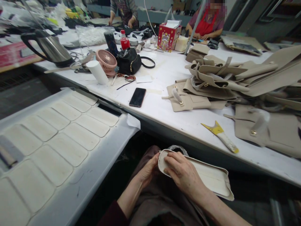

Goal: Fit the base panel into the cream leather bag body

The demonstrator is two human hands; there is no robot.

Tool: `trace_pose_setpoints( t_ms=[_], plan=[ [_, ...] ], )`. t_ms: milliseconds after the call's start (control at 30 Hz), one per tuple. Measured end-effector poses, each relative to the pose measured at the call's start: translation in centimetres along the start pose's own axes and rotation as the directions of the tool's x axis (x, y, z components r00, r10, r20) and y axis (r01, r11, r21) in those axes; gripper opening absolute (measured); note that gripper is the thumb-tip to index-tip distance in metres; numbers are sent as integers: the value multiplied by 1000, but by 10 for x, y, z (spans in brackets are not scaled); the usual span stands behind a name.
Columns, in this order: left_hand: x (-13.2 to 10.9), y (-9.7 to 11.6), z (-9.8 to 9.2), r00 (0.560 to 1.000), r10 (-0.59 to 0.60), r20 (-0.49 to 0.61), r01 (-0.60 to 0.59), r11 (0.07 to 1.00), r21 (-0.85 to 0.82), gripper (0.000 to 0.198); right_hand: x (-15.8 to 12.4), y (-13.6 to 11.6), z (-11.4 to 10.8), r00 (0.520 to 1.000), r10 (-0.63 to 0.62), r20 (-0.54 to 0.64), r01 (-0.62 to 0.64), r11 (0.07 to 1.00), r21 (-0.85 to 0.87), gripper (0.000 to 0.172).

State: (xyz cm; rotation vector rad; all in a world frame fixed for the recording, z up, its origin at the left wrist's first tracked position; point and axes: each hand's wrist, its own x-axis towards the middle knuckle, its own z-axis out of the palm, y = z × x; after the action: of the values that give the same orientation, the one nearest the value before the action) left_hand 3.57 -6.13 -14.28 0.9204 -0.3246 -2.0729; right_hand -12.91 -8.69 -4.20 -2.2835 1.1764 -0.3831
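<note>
Over my lap lies a long cream bag panel (209,177) with a raised rim, its rounded end toward the left. My left hand (149,169) grips that rounded end from the outer edge, the fingers partly hidden behind the rim. My right hand (182,171) is closed on the same end, its fingertips pressed against the inner face near the rim. The far end of the panel extends to the right past my right wrist. On a board (94,163) at my left, several flat cream rounded panels (68,149) lie in rows.
The white table (162,116) ahead carries a phone (137,97), a yellow-bladed scraper (221,136), a pink fan (106,61), a black bag (129,61) and a kettle (50,48). Beige bag parts (211,78) pile up at right. Two people (207,23) work across the table.
</note>
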Motion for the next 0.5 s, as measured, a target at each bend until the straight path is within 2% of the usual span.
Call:
trace_pose_setpoints(
  t_ms=[267, 500],
  plan=[
    [-10, 10, 5, 1000, -1, -1, 1, 996, 92, 53, -5, 5, 6, 994, -8, -106, 16, 997, 74, 8],
    [-15, 17, 12, 1000, -27, 4, 26, 991, 133, 59, -9, 6, 10, 991, -13, -137, 20, 998, 51, 11]
  ],
)
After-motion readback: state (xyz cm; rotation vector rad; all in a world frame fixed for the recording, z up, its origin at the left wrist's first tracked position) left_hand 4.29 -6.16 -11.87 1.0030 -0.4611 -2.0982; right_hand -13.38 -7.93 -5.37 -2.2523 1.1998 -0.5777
